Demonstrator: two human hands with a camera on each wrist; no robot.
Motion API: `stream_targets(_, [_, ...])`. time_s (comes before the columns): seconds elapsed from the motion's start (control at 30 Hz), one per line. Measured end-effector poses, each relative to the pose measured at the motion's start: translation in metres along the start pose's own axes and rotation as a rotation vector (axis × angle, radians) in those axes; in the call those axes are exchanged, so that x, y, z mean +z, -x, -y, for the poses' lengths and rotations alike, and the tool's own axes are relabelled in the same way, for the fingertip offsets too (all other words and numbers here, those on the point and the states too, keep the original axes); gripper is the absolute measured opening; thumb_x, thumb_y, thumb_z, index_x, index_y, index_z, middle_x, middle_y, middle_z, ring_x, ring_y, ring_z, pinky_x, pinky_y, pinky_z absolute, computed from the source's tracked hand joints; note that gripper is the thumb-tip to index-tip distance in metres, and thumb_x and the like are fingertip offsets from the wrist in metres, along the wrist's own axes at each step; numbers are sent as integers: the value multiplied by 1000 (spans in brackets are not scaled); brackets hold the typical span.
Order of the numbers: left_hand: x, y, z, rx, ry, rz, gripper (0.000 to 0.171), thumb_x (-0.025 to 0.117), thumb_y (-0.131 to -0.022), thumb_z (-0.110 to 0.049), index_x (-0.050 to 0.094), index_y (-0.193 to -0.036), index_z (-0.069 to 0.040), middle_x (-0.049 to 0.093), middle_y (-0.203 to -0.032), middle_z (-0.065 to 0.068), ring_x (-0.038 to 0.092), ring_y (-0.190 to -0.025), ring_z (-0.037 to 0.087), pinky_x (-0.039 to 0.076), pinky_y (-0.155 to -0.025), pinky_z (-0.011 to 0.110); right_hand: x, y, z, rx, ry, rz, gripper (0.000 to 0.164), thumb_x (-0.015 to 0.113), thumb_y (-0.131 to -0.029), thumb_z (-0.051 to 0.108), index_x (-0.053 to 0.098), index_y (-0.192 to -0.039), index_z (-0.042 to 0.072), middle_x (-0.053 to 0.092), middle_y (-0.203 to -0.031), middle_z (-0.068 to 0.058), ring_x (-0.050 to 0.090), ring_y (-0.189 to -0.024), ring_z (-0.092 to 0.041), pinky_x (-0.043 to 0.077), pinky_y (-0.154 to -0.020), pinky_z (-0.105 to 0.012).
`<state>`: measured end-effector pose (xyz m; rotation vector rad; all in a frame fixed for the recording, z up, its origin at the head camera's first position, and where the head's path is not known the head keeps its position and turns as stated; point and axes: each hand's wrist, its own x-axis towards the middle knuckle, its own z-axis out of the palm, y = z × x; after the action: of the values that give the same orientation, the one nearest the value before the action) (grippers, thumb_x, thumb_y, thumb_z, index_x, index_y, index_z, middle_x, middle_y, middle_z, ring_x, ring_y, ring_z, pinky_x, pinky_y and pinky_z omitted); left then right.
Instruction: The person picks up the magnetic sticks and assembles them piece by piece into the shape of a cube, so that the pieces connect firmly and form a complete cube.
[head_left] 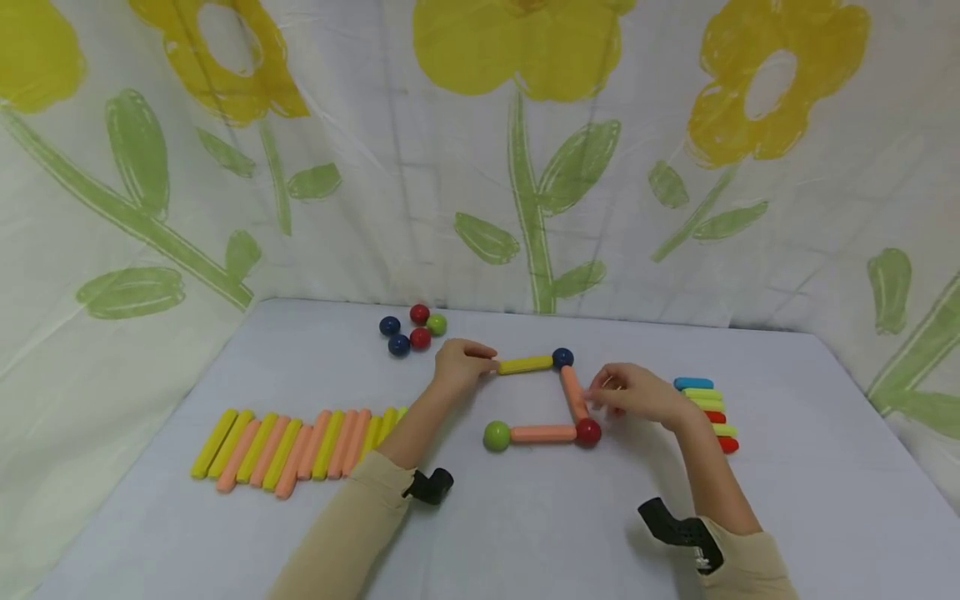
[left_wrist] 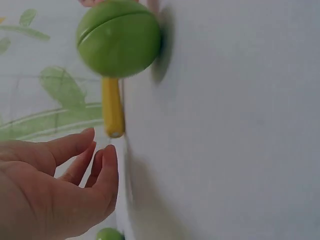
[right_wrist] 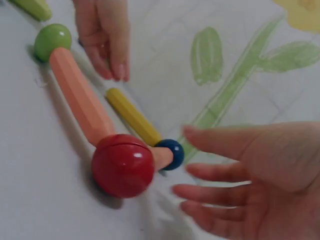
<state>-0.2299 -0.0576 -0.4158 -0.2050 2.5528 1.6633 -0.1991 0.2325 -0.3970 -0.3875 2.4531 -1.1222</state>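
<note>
On the table, several balls and sticks form a three-sided figure. A yellow stick runs from its free left end to a dark blue ball. From there a salmon stick leads to a red ball, and another salmon stick ends at a green ball. My left hand is at the yellow stick's free end; in the left wrist view its bent fingers and thumb stand just apart from that end. My right hand hovers right of the upright salmon stick, fingers spread and holding nothing.
Yellow and salmon sticks lie in a row at the left, partly behind my left arm. Several loose balls are grouped at the back. A stack of shorter coloured sticks lies beyond my right forearm. A flowered cloth hangs behind the table.
</note>
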Motion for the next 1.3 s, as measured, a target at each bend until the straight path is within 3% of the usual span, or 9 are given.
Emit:
stream_targets(0.13, [-25, 4, -3, -16, 49, -4, 22, 75, -96, -4, 78, -117, 3, 77, -116, 18, 74, -96, 23, 61, -87, 28, 8, -11, 2, -8, 42, -252, 37, 66, -106, 29, 63, -124, -2, 67, -122, -22, 65, -101, -32, 59, -86, -38])
stream_targets(0.23, [-47, 3, -4, -5, 72, -47, 25, 74, -98, -5, 75, -122, 5, 74, -122, 21, 74, -102, 29, 61, -90, 29, 15, -21, 1, -36, 52, -355, 41, 64, -107, 27, 59, -134, -2, 64, -133, -26, 63, -112, -39, 58, -93, -47])
stream_targets(0.33, [-67, -2, -1, 8, 92, -97, 29, 71, -100, -5, 72, -126, 6, 67, -131, 23, 73, -108, 36, 61, -93, 30, 20, -32, -3, -103, 29, -387, 44, 65, -106, 23, 56, -141, -3, 60, -142, -28, 63, -117, -44, 56, -97, -55])
stream_targets(0.47, [-80, -11, 7, 8, 115, -107, 33, 68, -101, -1, 68, -133, 8, 61, -137, 24, 74, -108, 38, 62, -89, 29, 25, -45, -12, -174, -27, -356, 48, 63, -107, 21, 54, -149, 0, 56, -149, -27, 61, -121, -46, 54, -99, -57])
stream_targets(0.7, [-85, -22, 19, 9, -25, -58, 37, 69, -101, -4, 66, -136, 6, 63, -135, 25, 74, -92, 25, 58, -73, 14, 29, -57, -19, -168, -71, -343, 41, 63, -108, 24, 63, -143, 4, 64, -140, -22, 64, -116, -40, 54, -91, -44])
stream_targets(0.93, [-84, -18, 14, 21, -146, 28, 35, 71, -95, 2, 68, -128, 12, 71, -114, 28, 70, -73, 16, 59, -69, 20, 31, -58, -21, -155, -70, -369, 33, 73, -101, 15, 68, -129, 0, 68, -127, -22, 65, -102, -30, 52, -80, -29])
stream_targets(1.17, [-80, -11, 10, 13, -227, 196, 34, 76, -93, 0, 69, -125, 11, 74, -108, 22, 66, -75, 13, 59, -70, 22, 35, -52, -23, -152, -92, -386, 33, 72, -100, 12, 65, -129, -2, 66, -129, -26, 65, -102, -32, 52, -76, -24])
stream_targets(1.3, [-75, -4, 6, 0, -252, 229, 32, 76, -97, -9, 71, -124, 7, 75, -109, 18, 67, -83, 17, 59, -75, 25, 37, -49, -25, -157, -112, -408, 33, 71, -101, 13, 65, -129, -3, 66, -130, -27, 65, -99, -28, 52, -75, -22])
